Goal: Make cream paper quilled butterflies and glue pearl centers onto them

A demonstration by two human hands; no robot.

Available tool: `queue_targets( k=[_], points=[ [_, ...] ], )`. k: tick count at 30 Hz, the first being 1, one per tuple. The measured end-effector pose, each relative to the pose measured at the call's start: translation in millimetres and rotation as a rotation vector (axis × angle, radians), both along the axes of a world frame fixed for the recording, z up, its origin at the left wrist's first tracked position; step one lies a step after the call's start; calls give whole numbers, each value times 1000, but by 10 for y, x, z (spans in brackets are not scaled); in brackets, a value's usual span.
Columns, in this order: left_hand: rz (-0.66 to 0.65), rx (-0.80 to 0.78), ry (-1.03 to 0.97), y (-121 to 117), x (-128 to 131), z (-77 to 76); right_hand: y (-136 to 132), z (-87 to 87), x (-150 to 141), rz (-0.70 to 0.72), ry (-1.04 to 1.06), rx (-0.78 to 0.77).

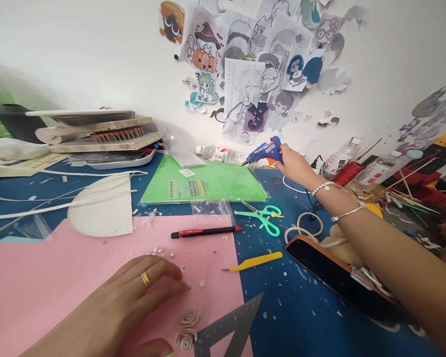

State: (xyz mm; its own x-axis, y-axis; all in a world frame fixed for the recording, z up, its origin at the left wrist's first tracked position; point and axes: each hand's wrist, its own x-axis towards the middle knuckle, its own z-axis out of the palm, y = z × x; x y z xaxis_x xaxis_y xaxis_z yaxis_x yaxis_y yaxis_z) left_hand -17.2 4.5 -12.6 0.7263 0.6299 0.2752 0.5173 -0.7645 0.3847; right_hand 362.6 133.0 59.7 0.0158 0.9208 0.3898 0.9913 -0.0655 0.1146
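Observation:
My right hand (294,164) grips a blue glue gun (265,150), holding it over the back right corner of a green sheet (226,181). The gun's nozzle points left and slightly down. My left hand (137,292) has its fingers apart and holds nothing I can see, low over a pink sheet (29,282). Just right of its thumb lies a coiled white cord ornament (188,329) with two spirals. A grey set square (228,327) is beside the ornament. Several small white bits lie near my left fingertips.
A black-and-red pen (206,232), a yellow craft knife (254,261) and green scissors (262,216) lie ahead. A white rounded board (104,208) is at left, near stacked boards (107,134). Under my right forearm rests a dark phone-like slab (330,277). Bottles (342,157) stand at right.

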Motion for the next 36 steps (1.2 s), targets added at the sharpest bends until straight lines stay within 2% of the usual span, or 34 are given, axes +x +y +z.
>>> queue_targets(
  k=[4,15,21,29,36],
  points=[
    [12,-86,-5,-11,-11,4,-22,-6,-30,13,16,9],
    [-9,-51,-2,-9,-13,35,-134,98,-154,26,113,39],
    [-31,-17,24,-18,18,109,-338,132,-371,73,158,25],
    [-22,-7,42,-28,19,127,-587,95,-617,74,283,-52],
    [-128,-151,101,-58,106,198,-893,148,-838,32,381,-46]
  ],
)
